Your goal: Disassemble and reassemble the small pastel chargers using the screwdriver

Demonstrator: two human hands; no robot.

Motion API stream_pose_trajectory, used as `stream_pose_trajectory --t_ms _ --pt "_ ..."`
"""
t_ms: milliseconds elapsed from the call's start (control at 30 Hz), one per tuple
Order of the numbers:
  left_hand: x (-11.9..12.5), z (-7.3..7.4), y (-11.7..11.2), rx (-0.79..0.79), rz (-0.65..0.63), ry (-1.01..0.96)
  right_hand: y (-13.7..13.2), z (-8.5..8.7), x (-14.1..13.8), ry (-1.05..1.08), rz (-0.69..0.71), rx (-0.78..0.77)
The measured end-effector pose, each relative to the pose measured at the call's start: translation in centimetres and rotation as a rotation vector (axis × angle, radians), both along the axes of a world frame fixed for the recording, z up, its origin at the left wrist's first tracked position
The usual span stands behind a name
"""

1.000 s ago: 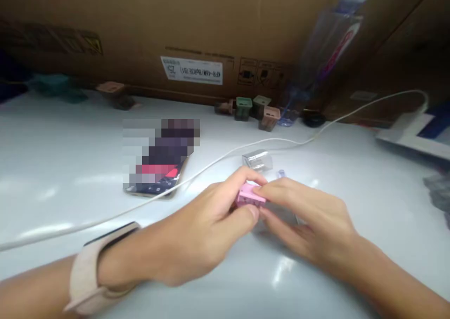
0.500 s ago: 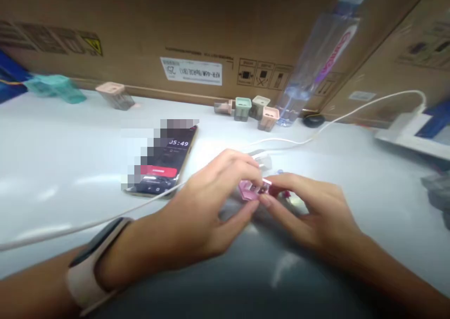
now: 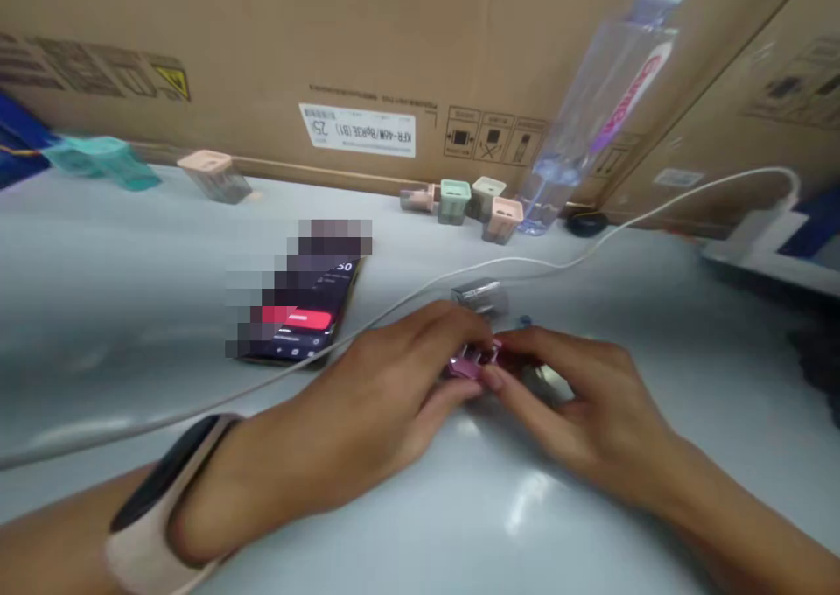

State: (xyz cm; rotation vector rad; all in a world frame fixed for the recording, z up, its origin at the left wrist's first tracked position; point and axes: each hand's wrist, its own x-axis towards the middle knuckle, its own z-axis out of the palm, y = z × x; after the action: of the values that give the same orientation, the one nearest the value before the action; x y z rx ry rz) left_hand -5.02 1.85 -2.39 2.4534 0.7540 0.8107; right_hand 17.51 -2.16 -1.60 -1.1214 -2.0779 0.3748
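Between my two hands is a small pink pencil sharpener part point(image 3: 465, 368) with dark and shiny bits inside it. My left hand point(image 3: 387, 394) pinches its left side with thumb and fingers. On its right side, my right hand point(image 3: 584, 402) grips it between thumb and forefinger. The fingers hide much of the part. Just beyond my left fingers lies a clear container point(image 3: 482, 297) on its side. A tiny blue piece point(image 3: 525, 321) sits by my right fingertips. Something small and shiny under my right hand is mostly covered.
A white cable point(image 3: 420, 290) crosses the table and passes by my left hand. A phone point(image 3: 308, 302) lies at left. Several pencil sharpeners point(image 3: 454, 203) stand near the cardboard box point(image 3: 249, 44), beside a tall clear bottle point(image 3: 570, 122). Teal containers point(image 3: 108, 162) are at far left.
My left hand has lowered and its forefinger has curled further over the pink part. The clear container and more of the cable now show. Both hands keep their hold.
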Motion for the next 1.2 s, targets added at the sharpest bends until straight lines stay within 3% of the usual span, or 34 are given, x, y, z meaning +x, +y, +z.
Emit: stream_pose_trajectory --t_ms 233,400,667,800,967,1133,1200 --pt "0.1 -0.7 0.7 -0.109 0.045 0.012 -0.8 0.6 -0.3 0.053 -0.066 0.02" --pt "0.1 -1.0 0.7 -0.061 0.042 -0.003 -0.1 0.9 0.9 -0.059 -0.141 0.013" --pt "0.0 -0.9 0.6 -0.016 0.057 0.055 0.9 0.8 3.9 -0.568 -0.3 -0.358" --pt "-0.1 -1.1 0.5 -0.003 0.045 0.072 0.7 0.6 3.8 -0.467 -0.209 -0.551" --pt "0.0 -1.3 0.5 -0.004 0.047 0.057 0.8 0.6 4.2 -0.366 -0.176 -0.607" --pt "0.0 -1.4 0.6 -0.016 0.033 0.086 0.8 1.5 4.6 -0.072 -0.056 -0.788" --pt "-0.1 -1.5 0.7 -0.013 0.014 0.091 0.8 2.0 4.1 0.046 -0.035 -0.779"
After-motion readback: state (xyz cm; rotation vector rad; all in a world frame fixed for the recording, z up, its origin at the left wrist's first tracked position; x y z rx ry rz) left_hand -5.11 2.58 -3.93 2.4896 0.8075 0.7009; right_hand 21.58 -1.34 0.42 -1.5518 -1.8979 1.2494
